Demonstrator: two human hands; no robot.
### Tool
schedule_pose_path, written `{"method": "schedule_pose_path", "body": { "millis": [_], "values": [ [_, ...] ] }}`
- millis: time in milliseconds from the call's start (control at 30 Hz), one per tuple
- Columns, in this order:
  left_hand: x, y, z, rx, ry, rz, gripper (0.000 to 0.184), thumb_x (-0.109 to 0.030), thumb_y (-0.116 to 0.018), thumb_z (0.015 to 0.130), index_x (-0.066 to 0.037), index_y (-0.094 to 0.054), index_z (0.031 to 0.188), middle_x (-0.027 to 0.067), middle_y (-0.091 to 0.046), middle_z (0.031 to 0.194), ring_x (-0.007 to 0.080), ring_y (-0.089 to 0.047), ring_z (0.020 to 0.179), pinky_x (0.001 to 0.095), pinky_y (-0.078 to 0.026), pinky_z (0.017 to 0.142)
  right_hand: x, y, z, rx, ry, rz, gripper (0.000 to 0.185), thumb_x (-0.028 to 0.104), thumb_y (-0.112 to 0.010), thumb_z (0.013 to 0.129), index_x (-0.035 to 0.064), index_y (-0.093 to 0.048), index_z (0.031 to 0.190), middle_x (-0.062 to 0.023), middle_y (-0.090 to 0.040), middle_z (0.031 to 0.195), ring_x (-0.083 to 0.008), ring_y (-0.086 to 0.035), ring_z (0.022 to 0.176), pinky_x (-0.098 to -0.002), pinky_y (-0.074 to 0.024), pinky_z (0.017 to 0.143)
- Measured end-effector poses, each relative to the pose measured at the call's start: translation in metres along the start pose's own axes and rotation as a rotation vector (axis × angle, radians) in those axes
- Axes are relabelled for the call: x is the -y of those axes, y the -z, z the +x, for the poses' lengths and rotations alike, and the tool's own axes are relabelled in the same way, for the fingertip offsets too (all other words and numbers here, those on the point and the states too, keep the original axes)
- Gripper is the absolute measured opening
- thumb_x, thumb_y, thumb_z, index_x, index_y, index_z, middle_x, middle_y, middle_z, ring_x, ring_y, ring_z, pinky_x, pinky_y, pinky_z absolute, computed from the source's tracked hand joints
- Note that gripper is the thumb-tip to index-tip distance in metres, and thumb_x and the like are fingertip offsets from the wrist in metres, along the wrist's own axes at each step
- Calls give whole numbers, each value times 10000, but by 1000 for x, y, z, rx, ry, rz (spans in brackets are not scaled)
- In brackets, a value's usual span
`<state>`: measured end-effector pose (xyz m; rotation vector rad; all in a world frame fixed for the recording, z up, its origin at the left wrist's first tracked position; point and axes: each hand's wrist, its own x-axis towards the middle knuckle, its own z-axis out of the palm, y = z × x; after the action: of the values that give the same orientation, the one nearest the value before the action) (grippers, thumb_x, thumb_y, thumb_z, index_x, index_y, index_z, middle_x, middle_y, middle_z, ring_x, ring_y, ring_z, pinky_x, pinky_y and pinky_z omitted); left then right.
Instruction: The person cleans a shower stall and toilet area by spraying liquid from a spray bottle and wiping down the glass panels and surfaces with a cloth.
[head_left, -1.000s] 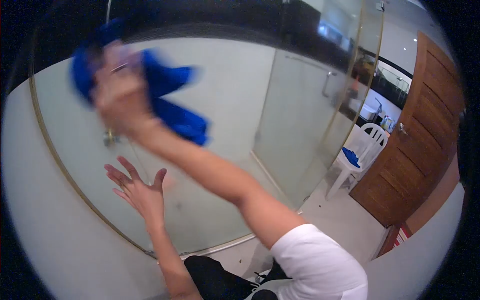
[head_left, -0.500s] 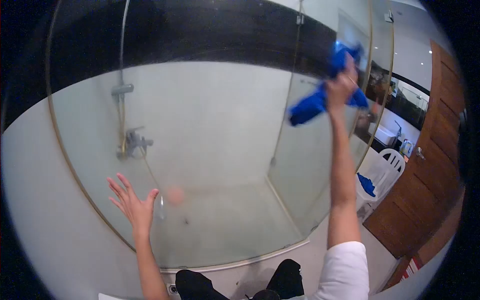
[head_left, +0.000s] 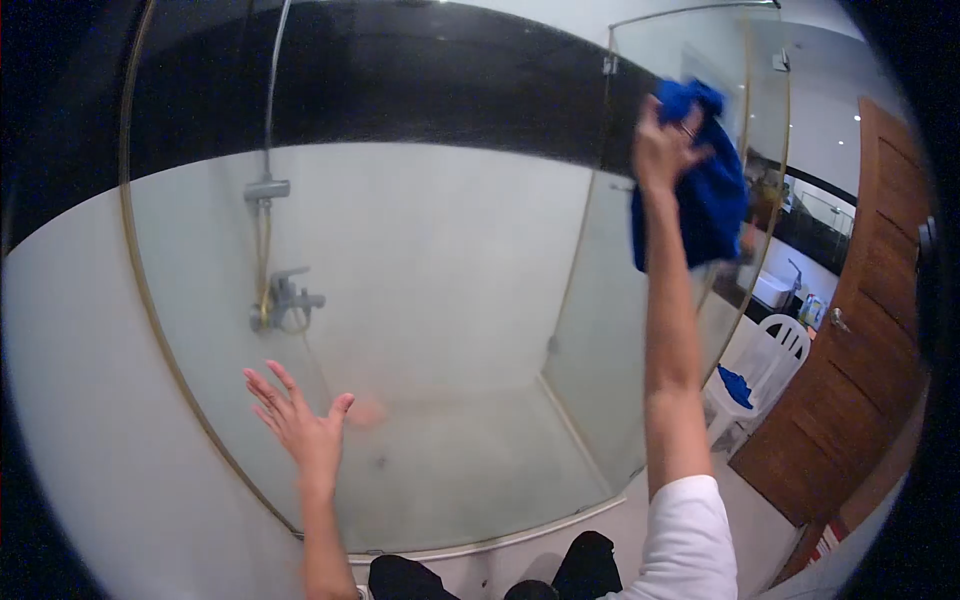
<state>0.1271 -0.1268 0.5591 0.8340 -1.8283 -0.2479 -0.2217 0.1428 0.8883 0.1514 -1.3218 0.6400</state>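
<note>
Raised high at the upper right, my right hand [head_left: 668, 150] grips a blue cloth [head_left: 712, 200] against or just in front of the curved glass shower enclosure [head_left: 450, 450]. The cloth hangs down behind my wrist, with a bunched part above the fingers. My left hand [head_left: 305, 425] is at the lower left with its fingers spread, holding nothing. It is in front of the glass; I cannot tell whether it touches. Its pinkish reflection shows in the glass beside the thumb.
Through the hazy glass are a shower mixer [head_left: 285, 300] and a rail holder [head_left: 267, 188]. To the right stand a white plastic chair [head_left: 775, 345] with another blue cloth [head_left: 735, 387] on it, a wooden door [head_left: 830, 400] and a white sink [head_left: 772, 290].
The blue cloth has swung from a spread, blurred shape to hanging down from my right hand. That hand has shifted slightly left. My left hand appears a little lower and further right.
</note>
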Motion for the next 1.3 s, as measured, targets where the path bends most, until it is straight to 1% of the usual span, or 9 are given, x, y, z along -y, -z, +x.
{"method": "schedule_pose_path", "body": {
  "millis": [133, 233, 267, 467, 500, 567, 800, 900, 1300],
  "values": [
    [-1, 1, 0, 18, 17, -2, 1092, -441, -727, 658, -181, -14, 1443, 165, 93, 1484, 345, 25, 1372, 563, -72, 1064, 201, 41, -18, -4, 324, -50, 442, 373, -324, 914, 101, -558, 1172, -142, -328, 1394, -282, -62, 1368, -671, 18, 991],
    [0, 2, 0, 12, 11, 37, 1094, -458, -727, 655, -185, -19, 1443, 179, 82, 1482, 353, 30, 1370, 569, -70, 1060, 358, 43, -58, -113, 319, 976, 465, 354, -449, 836, 46, -558, 1166, -135, -176, 1475, -284, -59, 1376, -716, -24, 950],
    [1, 1, 0, -6, -7, 67, 1104, -468, -734, 645, -188, -24, 1443, 191, 74, 1479, 361, 33, 1368, 574, -73, 1057, 407, 60, -79, 137, 269, 844, 675, 212, -587, 718, 14, -353, 1320, -231, -239, 1419, -372, -167, 1328, -507, -68, 1086],
    [2, -3, -1, 19, 41, 107, 1127, -495, -731, 623, -163, -32, 1442, 198, 37, 1481, 357, -5, 1370, 577, -54, 1057, 412, 192, -104, 770, 420, 1416, 423, 160, -558, 680, 0, -510, 1069, -224, -529, 1097, -371, -489, 1069, -440, -397, 928],
    [3, -7, -3, -10, 36, 155, 1130, -480, -738, 620, -158, -33, 1442, 192, 33, 1483, 346, -18, 1372, 576, -56, 1058, 435, 172, -127, 201, 372, 1476, 343, 209, -600, 683, 19, -548, 964, -184, -550, 956, -343, -513, 947, -427, -413, 855],
    [6, -6, -4, -13, 19, 194, 1116, -456, -742, 626, -161, -41, 1443, 186, 32, 1485, 332, -19, 1375, 578, -62, 1056, 404, 152, -119, -372, 318, 1437, 285, 258, -642, 686, 38, -586, 858, -143, -570, 814, -315, -536, 826, -413, -428, 781],
    [15, -4, -8, -44, -19, 258, 1032, -377, -726, 675, -167, -71, 1445, 126, 4, 1501, 291, -35, 1382, 609, -86, 1037, 54, 33, -28, -28, 908, 454, 120, 220, -611, 712, 135, -631, 794, -107, -579, 948, -298, -497, 1073, -565, -312, 962],
    [35, -10, -5, -51, -65, 263, 993, -435, -682, 705, -163, -78, 1445, 116, -5, 1503, 293, -33, 1382, 608, -72, 1038, -97, 30, 9, 44, 437, 350, 286, 318, -596, 739, 45, -607, 821, -151, -400, 1343, -431, -414, 1126, -499, -364, 966],
    [95, -17, 19, -85, -380, 233, 868, -484, -558, 815, -68, -109, 1430, 143, -17, 1497, 309, 3, 1379, 457, -59, 1096, -461, -10, 12, 112, 75, -388, 343, 356, -417, 866, 75, -541, 1021, -170, -491, 1231, -351, -397, 1192, -458, -294, 989]
  ]
}}
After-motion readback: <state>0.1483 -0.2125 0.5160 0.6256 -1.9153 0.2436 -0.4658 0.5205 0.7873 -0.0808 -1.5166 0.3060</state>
